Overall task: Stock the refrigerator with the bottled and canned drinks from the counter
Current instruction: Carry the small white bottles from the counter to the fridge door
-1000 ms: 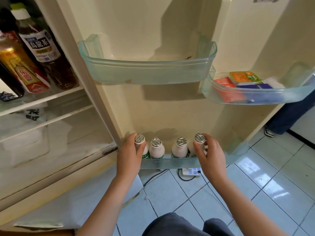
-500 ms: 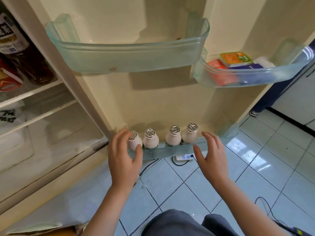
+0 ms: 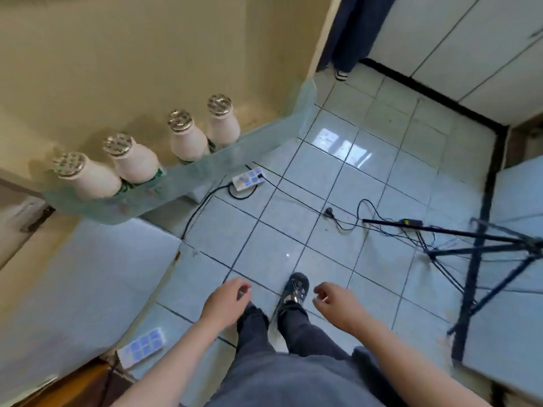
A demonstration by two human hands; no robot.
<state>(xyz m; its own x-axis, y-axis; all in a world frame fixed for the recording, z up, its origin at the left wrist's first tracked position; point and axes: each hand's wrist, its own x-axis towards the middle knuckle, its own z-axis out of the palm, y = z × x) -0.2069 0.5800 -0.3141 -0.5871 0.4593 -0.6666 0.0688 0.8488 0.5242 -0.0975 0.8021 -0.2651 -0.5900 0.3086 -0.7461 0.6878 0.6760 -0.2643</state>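
Now both of mine are empty: my left hand (image 3: pixel 226 302) and my right hand (image 3: pixel 335 306) hang low above my dark trousers, fingers loosely curled and relaxed, gripping nothing, well apart from the shelf. The four cream-white bottles with crimped silver foil caps (image 3: pixel 191 142) stand upright in a row inside the translucent pale-green bin (image 3: pixel 188 179) at the bottom of the beige refrigerator door (image 3: pixel 117 54), in two close pairs with a small gap between them. I judge they sit there because the bin's front wall braces their bodies when the door swings, and because a row kept toward the hinge side leaves the far end free for more. With nothing in my fingers, the sensible next step is the counter, which is out of view, for further drinks. A white power strip (image 3: pixel 248 179) with its black cable lies on the pale tiled floor (image 3: pixel 338 201) just below the bin, and a black tripod (image 3: pixel 476 259) stands to my right, so I should step carefully.
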